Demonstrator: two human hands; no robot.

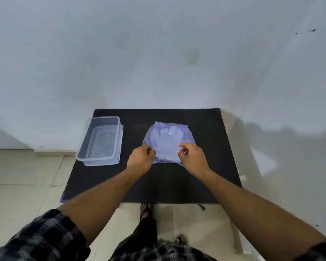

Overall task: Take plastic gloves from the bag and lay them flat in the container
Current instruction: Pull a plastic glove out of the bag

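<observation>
A pale, scuffed wall (158,53) fills the upper half of the view, with light floor tiles (17,176) below it. A black square bench (167,181) stands against the wall. Two bare forearms reach over its near edge, coming out of rolled dark plaid sleeves (45,236).

On the bench's left side sits a clear rectangular plastic container (87,147), open at the top, long side running away from the viewer; whether anything lies in it cannot be told. Well apart from it, near the bench's middle, lies a translucent bluish plastic bag (167,142), flat on the surface, with pale plastic gloves (170,131) showing through it, glove tips pointing toward the wall.

The left hand (140,160) is at the bag's near left edge, its fingers (151,150) curled together and pinching the plastic. The right hand (193,157) is at the near right edge, fingers likewise bunched and pinching the bag's edge. The hands are close together, with the bag's near end between them.
</observation>
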